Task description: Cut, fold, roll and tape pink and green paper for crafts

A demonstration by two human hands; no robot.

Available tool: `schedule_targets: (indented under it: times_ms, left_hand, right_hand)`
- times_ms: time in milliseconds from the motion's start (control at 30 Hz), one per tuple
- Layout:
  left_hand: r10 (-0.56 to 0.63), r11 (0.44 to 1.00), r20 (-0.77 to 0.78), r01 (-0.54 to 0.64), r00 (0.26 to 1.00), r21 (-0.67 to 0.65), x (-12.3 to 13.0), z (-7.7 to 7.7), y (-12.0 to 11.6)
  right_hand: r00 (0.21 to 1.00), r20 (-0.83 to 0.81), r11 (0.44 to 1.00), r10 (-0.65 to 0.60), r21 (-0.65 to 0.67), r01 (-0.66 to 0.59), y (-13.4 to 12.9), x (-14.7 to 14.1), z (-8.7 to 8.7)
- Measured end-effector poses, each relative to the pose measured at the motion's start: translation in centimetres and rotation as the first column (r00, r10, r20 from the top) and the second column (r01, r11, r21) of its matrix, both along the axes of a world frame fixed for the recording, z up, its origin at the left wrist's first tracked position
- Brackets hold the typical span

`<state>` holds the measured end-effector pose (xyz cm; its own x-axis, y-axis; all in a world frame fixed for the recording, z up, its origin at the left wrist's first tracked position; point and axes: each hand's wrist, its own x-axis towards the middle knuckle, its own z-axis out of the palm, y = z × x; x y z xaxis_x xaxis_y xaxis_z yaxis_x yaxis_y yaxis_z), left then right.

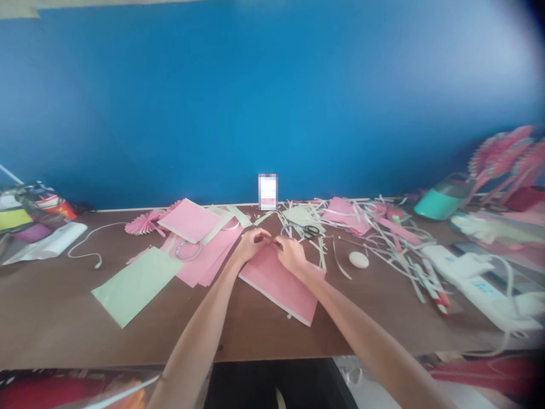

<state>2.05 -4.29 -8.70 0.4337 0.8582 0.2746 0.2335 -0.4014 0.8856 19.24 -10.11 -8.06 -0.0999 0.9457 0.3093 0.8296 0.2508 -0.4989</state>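
A sheet of pink paper (281,278) with a pale strip along its near edge lies slanted on the table in front of me. My left hand (253,244) is at the paper's far edge, its fingers curved and closed toward the thumb. Close beside it, my right hand (290,253) pinches the same far edge, fingertips nearly meeting the left ones. The exact grip of the fingertips is small and blurred. Just beyond the right hand lie dark-handled scissors (310,231) among pale paper strips.
Pink sheets (191,220) and a pale green sheet (138,287) lie left, near a pink paper fan (143,222). A phone (268,192) stands against the blue wall. Rightward are a white egg-shaped object (359,259), paper scraps, a teal container (443,197) and a white power strip (468,287).
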Motion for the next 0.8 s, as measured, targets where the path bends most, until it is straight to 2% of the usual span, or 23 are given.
schedule_targets:
  times_ms: [200, 367, 467, 600, 800]
  left_hand:
    - [0.056, 0.996, 0.072, -0.05, 0.996, -0.08, -0.8, -0.4, 0.7]
    - [0.088, 0.991, 0.092, -0.079, 0.992, -0.106, -1.1, -0.4, 0.9]
    - [0.138, 0.989, 0.084, -0.133, 0.987, -0.063, -1.4, -0.3, 1.0]
    - [0.164, 0.984, 0.065, -0.168, 0.984, 0.061, -2.0, -0.3, 1.3]
    - [0.257, 0.962, 0.11, -0.265, 0.96, 0.068, -2.4, -0.8, 2.0]
  right_hand:
    - [0.997, 0.08, 0.999, 0.018, -0.041, -0.015, -0.2, 1.1, 0.8]
    - [0.987, 0.078, 0.982, 0.141, -0.134, -0.13, 0.4, 4.1, 2.3]
    - [0.977, 0.063, 0.966, 0.205, -0.173, -0.191, 1.1, 5.8, 3.2]
    - [0.949, 0.011, 0.916, 0.314, -0.266, -0.3, 1.5, 7.5, 3.7]
    - [0.971, -0.056, 0.928, 0.233, -0.285, -0.239, 1.5, 10.2, 3.4]
